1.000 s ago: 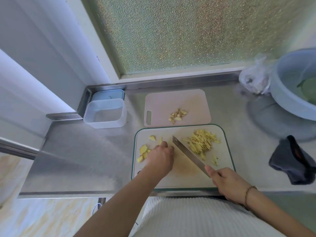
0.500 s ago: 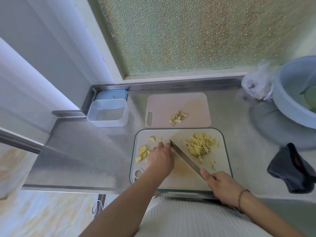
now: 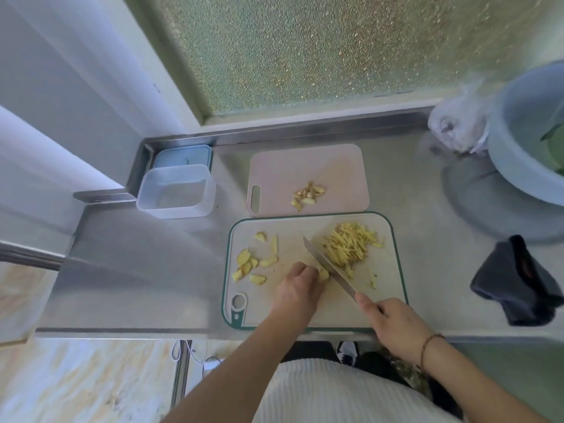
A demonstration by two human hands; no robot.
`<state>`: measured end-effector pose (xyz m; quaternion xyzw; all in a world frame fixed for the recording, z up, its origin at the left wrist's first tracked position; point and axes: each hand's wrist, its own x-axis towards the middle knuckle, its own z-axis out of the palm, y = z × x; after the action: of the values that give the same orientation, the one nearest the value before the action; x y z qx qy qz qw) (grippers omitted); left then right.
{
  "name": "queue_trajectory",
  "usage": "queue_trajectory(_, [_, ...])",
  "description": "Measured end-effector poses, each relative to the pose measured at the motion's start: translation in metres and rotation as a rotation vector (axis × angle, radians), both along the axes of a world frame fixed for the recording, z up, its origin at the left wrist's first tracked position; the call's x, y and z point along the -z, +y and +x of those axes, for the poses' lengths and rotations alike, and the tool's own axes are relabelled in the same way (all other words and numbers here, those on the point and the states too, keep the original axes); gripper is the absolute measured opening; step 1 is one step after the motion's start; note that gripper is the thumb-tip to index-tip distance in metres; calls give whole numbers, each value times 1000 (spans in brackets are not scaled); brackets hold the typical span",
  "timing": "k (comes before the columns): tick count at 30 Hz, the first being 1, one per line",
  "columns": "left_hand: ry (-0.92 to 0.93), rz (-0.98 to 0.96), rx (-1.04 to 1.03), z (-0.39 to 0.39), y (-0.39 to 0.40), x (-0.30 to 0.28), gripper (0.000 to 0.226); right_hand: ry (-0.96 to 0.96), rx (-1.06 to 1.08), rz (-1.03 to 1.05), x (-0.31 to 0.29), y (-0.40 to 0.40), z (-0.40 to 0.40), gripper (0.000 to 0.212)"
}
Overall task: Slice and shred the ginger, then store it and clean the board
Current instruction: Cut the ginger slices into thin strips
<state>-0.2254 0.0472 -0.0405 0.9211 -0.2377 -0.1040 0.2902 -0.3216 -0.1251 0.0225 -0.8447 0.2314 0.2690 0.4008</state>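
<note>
A white cutting board with a green rim [image 3: 393, 300] lies at the counter's front edge. On its right part sits a heap of shredded ginger [image 3: 349, 244]; several ginger slices [image 3: 248, 264] lie on its left part. My left hand [image 3: 297, 288] has curled fingers holding down a small stack of ginger slices [image 3: 324, 273] at the board's middle. My right hand [image 3: 393, 323] grips the handle of a knife [image 3: 328, 267], whose blade slants right beside that stack.
Behind the board lies a pink board [image 3: 335, 166] with ginger peelings [image 3: 306, 193]. A clear plastic container [image 3: 175, 190] and its blue lid [image 3: 181, 155] stand at the back left. A dark cloth [image 3: 515, 282] lies right, a blue basin [image 3: 525, 141] and plastic bag [image 3: 457, 123] back right.
The left hand has drawn back toward me along the board, baring more slices at the left. The knife stays beside its fingers, and the view has shifted.
</note>
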Motion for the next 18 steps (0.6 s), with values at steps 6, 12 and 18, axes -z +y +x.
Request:
queue_trajectory(6, [-347,-239,190,10,17,26,20,30,-68,-23,-2,-1,3,60])
queue_trajectory(12, [-362,-349,364,14,23,35,8,0,-67,-66,1,11,12,59])
queue_trajectory(18, [-364,-346,370,15,26,40,10,-43,-91,-112,0,21,4,72])
